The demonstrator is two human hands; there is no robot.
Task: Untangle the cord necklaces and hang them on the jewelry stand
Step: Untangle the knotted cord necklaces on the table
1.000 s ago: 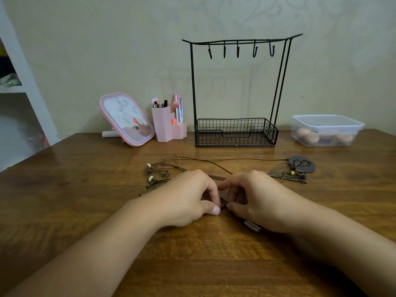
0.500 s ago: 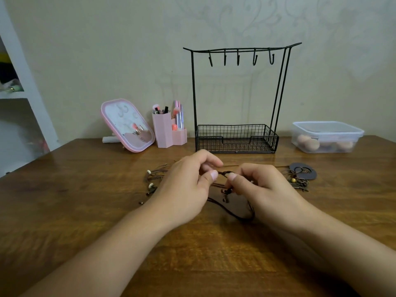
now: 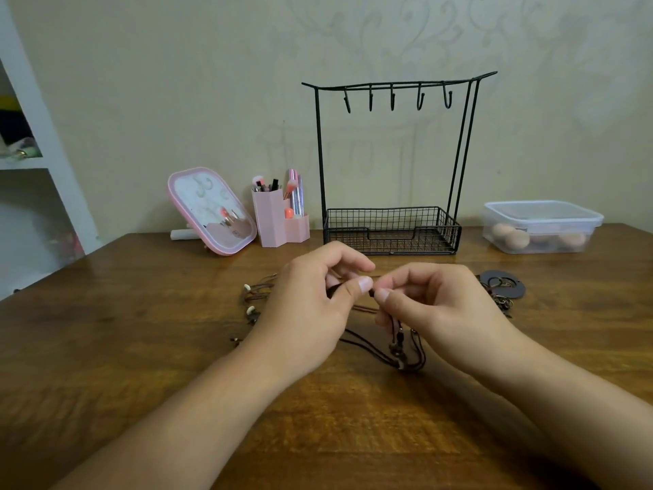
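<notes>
My left hand (image 3: 311, 305) and my right hand (image 3: 434, 305) meet above the middle of the wooden table (image 3: 141, 348), each pinching the same dark cord necklace (image 3: 399, 348) between thumb and fingers. Its loop and small pendant hang below my right hand down to the tabletop. More brown cords with pale beads (image 3: 252, 298) lie tangled left of my hands, partly hidden by them. A dark round pendant (image 3: 503, 288) with more cords lies to the right. The black wire jewelry stand (image 3: 392, 164) stands behind, its hooks bare.
A pink tilted mirror (image 3: 212, 210) and a pink holder with brushes (image 3: 279, 221) stand at the back left. A lidded clear box with sponges (image 3: 540, 226) sits at the back right. A white shelf (image 3: 39, 164) flanks the table's left.
Both hands have lifted the dark cord necklace off the table and raised it; its loop now dangles beneath my right hand. The camera has tilted down a little.
</notes>
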